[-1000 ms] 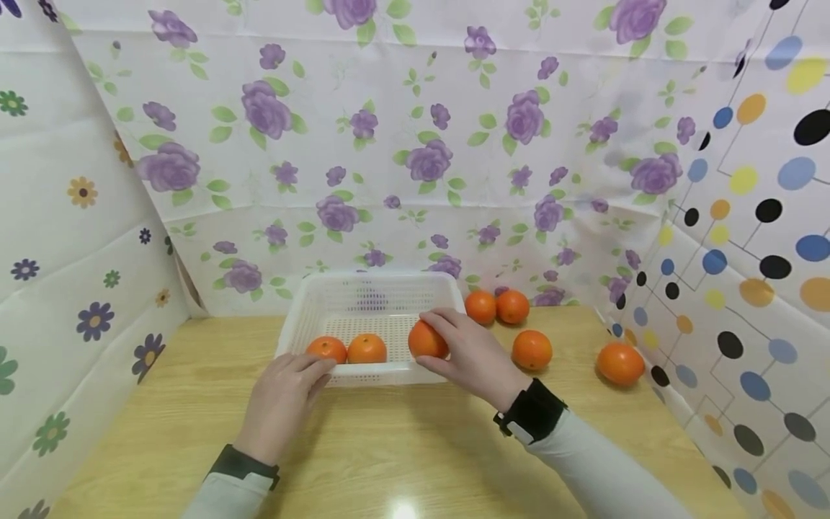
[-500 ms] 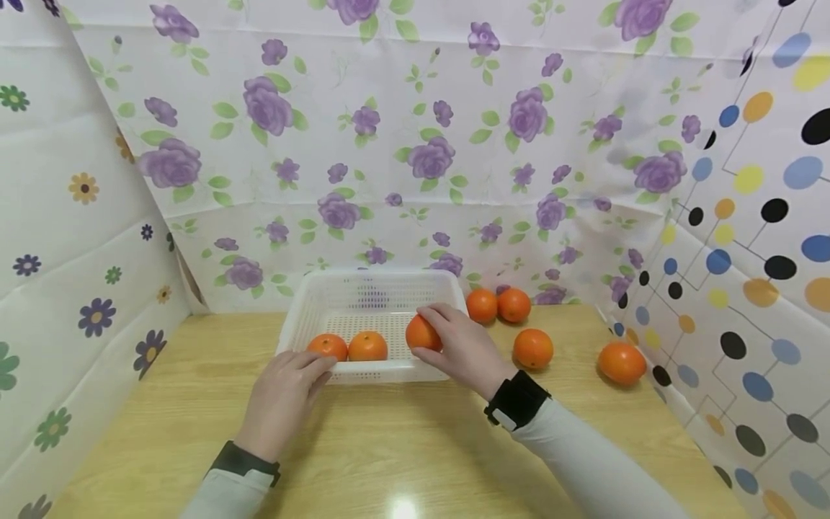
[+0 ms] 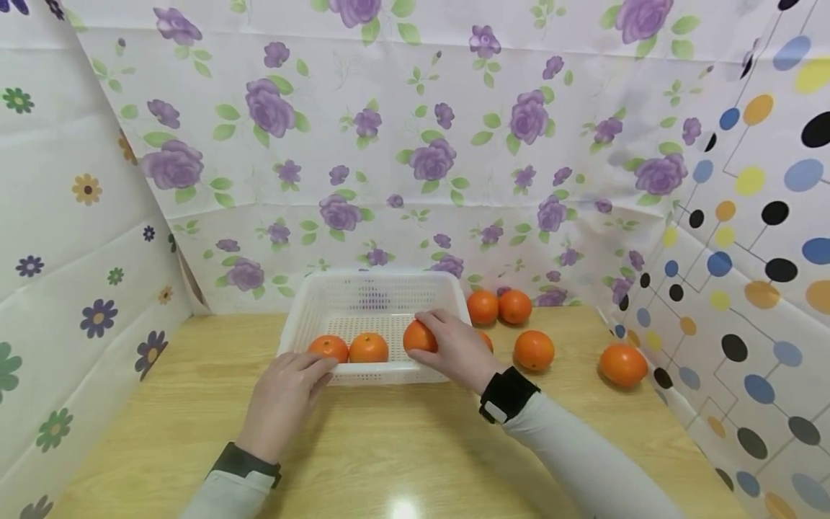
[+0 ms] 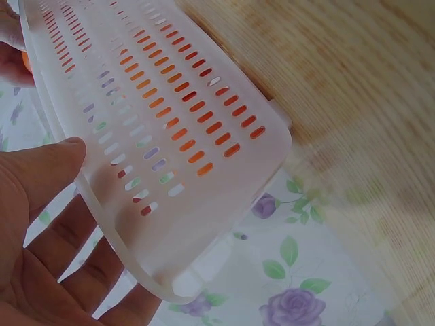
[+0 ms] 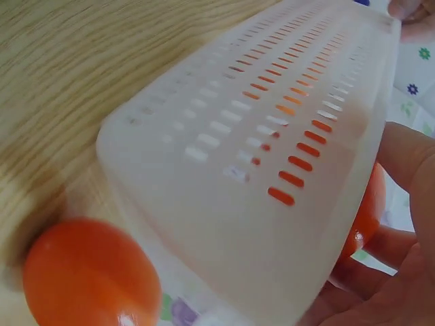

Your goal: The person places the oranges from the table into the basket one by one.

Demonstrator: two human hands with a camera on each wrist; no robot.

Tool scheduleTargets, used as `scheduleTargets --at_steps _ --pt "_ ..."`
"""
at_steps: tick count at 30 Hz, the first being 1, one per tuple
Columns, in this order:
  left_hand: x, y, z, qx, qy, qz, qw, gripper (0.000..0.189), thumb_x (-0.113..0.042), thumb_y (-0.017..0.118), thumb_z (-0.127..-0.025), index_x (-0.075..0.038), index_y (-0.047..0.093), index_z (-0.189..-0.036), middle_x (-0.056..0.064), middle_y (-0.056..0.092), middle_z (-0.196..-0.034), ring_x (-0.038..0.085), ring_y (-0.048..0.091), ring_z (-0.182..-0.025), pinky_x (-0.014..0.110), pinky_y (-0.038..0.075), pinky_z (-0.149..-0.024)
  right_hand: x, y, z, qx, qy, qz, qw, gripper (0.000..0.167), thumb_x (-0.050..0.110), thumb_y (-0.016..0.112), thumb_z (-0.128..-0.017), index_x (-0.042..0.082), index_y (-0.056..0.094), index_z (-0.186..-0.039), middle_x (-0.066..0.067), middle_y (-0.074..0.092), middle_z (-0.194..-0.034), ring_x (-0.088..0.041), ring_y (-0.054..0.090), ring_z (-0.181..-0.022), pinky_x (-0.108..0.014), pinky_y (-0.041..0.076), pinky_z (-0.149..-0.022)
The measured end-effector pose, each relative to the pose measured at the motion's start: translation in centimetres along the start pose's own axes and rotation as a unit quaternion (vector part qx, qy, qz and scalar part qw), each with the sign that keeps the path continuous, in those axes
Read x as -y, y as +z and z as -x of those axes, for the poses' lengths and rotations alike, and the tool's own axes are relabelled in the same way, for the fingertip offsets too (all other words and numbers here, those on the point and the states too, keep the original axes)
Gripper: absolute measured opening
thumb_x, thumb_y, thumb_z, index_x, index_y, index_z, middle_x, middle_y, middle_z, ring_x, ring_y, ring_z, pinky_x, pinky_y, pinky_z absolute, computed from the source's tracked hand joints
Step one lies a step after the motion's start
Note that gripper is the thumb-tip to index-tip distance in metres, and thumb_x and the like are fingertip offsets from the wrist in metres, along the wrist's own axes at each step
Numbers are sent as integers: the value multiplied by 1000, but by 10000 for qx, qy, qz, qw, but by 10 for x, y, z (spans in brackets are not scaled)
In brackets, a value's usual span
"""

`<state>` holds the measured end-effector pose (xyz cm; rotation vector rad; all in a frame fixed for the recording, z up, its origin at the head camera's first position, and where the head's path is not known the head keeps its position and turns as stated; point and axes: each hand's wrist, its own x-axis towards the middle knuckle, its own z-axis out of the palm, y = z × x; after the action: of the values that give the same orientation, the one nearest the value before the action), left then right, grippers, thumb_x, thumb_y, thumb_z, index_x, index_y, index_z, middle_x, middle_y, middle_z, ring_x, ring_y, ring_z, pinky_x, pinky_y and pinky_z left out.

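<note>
A white slotted plastic basket (image 3: 382, 373) stands on the table. My left hand (image 3: 285, 396) grips its front rim near the left corner; in the left wrist view the thumb lies against the outer wall (image 4: 231, 173) and the fingers reach behind the rim. Over the front wall, toward the right end, my right hand (image 3: 457, 353) holds an orange (image 3: 418, 336) inside the basket, its fingers around the fruit. How far that orange is above the basket's floor I cannot tell. Two more oranges, a left one (image 3: 328, 347) and a right one (image 3: 369, 348), sit along the front wall.
Right of the basket lie two touching oranges (image 3: 499, 308) at the back, a nearer orange (image 3: 534, 351) and a far-right orange (image 3: 623, 365). Another orange (image 3: 485, 341) shows partly behind my right hand. Patterned cloth (image 3: 415, 158) encloses the wooden table (image 3: 363, 454) at back and sides.
My right hand has shifted slightly left with the orange, bringing part of another orange behind it into view. My left hand stays on the basket rim.
</note>
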<state>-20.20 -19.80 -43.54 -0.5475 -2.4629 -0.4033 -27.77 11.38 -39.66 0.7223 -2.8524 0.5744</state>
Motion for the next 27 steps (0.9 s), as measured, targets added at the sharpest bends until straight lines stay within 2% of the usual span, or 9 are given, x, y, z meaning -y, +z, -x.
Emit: scheduleTargets --at_steps 7,15,21,27 --pt "2 2 0 7 -10 -16 10000 31 -11 93 -90 -14 83 -120 6 81 -118 30 71 -105 48 60 -95 -4 5 -9 313 293 -569 9975 72 53 81 -100 14 61 -157 -9 65 -148 -24 67 -118 -43 59 -105" --pt "0 0 1 8 -39 -63 10000 30 -11 94 -90 -14 84 -118 5 81 -116 29 72 -104 47 60 -94 -11 11 -17 540 74 -984 9937 70 49 83 -100 8 63 -154 -8 69 -147 -24 68 -122 -43 56 -107" --pt "0 0 1 -103 26 -59 9999 31 -11 94 -89 -13 84 -118 5 81 -115 29 71 -101 46 60 -91 -11 10 -23 722 -55 -1066 9917 62 44 83 -100 11 67 -149 -6 73 -140 -22 69 -116 -42 56 -105" --pt "0 -1 1 -15 -14 -61 10000 31 -11 94 -89 -14 84 -119 5 81 -116 29 71 -103 46 60 -93 -11 13 -31 1025 -95 -959 9900 59 44 85 -99 12 70 -146 -4 75 -135 -20 68 -111 -41 55 -106"
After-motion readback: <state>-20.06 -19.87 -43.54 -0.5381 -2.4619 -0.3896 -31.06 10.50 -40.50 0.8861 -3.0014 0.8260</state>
